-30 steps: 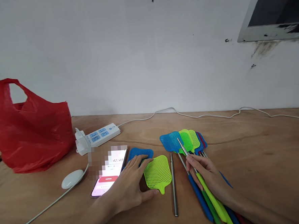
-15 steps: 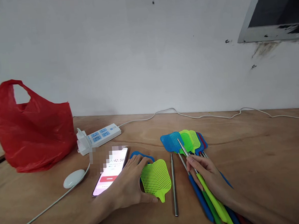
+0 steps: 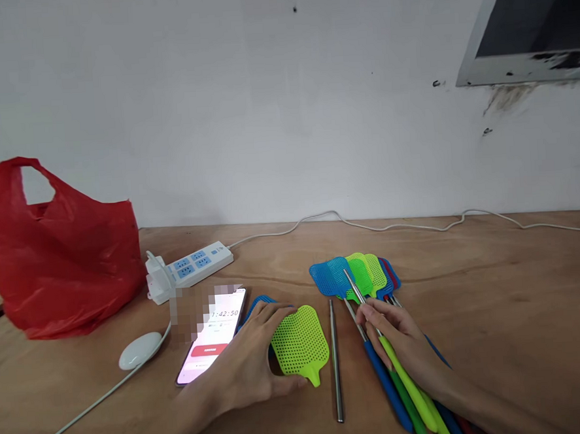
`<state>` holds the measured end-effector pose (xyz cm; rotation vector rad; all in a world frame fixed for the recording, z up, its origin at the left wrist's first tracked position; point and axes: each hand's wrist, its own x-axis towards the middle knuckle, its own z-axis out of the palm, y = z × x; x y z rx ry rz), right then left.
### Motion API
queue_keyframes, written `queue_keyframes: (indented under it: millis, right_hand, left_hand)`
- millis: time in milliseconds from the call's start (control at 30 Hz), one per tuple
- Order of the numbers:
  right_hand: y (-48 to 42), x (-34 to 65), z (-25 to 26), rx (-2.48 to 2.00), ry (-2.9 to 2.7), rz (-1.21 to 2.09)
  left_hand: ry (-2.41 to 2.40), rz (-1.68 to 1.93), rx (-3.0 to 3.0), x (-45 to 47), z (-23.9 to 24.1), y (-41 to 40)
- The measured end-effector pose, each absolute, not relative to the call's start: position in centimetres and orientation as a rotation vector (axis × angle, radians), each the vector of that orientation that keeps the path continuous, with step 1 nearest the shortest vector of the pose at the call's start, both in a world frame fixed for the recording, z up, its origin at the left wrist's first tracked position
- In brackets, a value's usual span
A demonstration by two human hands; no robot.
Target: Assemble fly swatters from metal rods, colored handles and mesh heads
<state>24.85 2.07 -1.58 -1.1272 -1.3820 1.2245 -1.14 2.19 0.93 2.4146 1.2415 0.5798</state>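
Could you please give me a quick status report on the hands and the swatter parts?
Left hand at yellow-green mesh head. Right hand gripping yellow-green-handled rod, no head on its tip. Separate metal rod lying between the hands.

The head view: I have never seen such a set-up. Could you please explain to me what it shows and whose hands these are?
There is no machine here: these are a person's two bare hands, filmed by a camera worn on that person's head, looking forward and down. The left hand has its fingers and thumb at the edges of a yellow-green mesh head. The right hand holds a metal rod with a yellow-green handle, above several coloured swatters. On the wooden table also lie another metal rod, a lit phone and a power strip; a red bag stands nearby.
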Motion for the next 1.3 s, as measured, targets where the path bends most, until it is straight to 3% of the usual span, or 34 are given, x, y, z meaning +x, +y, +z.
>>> queue_keyframes:
  millis: [200,567,1300]
  right_hand:
    - [2.1,24.8,-1.5,-1.112,-1.357,1.251]
    - [0.9,25.4,-1.2,-1.029,-1.521,1.743]
    - [1.0,25.4,-1.6,-1.088,-1.488,1.776]
  left_hand:
    - [1.362,0.637,2.422,-1.1,0.9,2.1]
    - [1.642,0.833,2.283,-1.2,0.6,2.5]
    - [1.493,1.061,2.198,-1.3,0.7,2.4]
